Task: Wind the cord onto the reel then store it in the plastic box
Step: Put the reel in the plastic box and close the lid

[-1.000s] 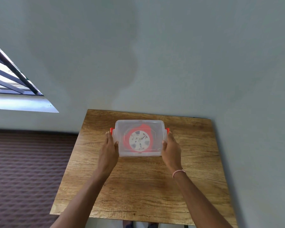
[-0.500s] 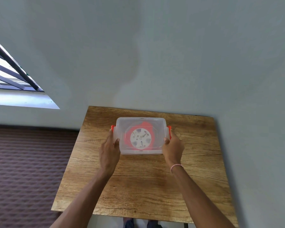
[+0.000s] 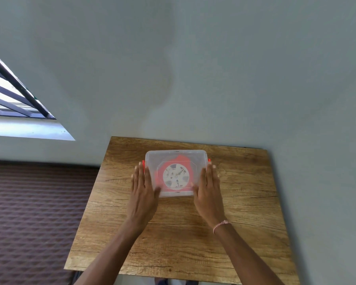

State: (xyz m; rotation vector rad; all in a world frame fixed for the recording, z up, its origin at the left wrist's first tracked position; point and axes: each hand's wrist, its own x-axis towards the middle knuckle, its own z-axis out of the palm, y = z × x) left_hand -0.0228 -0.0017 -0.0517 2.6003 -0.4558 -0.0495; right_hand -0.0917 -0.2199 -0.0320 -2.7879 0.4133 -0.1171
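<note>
A clear plastic box (image 3: 152, 157) with its lid on and orange side latches sits on the far half of the wooden table (image 3: 245, 202). Through the lid I see the red cord reel (image 3: 159, 177) with its white round centre lying flat inside. My left hand (image 3: 142, 188) lies with straight fingers against the box's left side, thumb at the near left corner. My right hand (image 3: 208, 188) lies the same way against the right side, fingers straight. The cord itself cannot be made out.
The table stands against a pale grey wall (image 3: 193, 68). A barred window (image 3: 8, 95) is at the left, and dark patterned carpet (image 3: 29, 212) lies left of the table. The table's right edge nearly meets the wall.
Both hands were curled at the box's side latches half a second ago. Now their fingers lie straight along the box's sides. The box stays in the same place.
</note>
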